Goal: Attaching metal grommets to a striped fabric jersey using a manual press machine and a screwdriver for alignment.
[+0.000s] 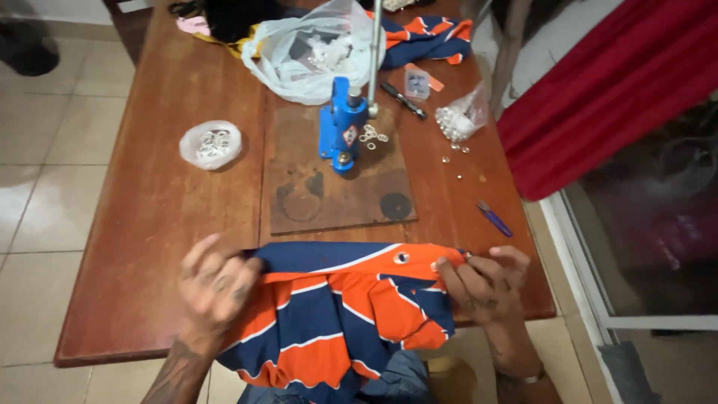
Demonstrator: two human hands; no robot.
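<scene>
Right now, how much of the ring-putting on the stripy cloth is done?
One silver metal ring already sits in the top edge of the orange and navy striped cloth. The left hand and right hand hold that edge stretched at the wooden table. It is not under the blue hand press, loose rings wait beside it, and another striped piece lies behind.

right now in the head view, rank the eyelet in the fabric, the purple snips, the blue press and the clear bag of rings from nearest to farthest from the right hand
1. Eyelet, in the fabric just left of the right hand.
2. Purple snips, on the table just beyond it.
3. Blue press, mid-table on the board.
4. Bag of rings, far left.
</scene>
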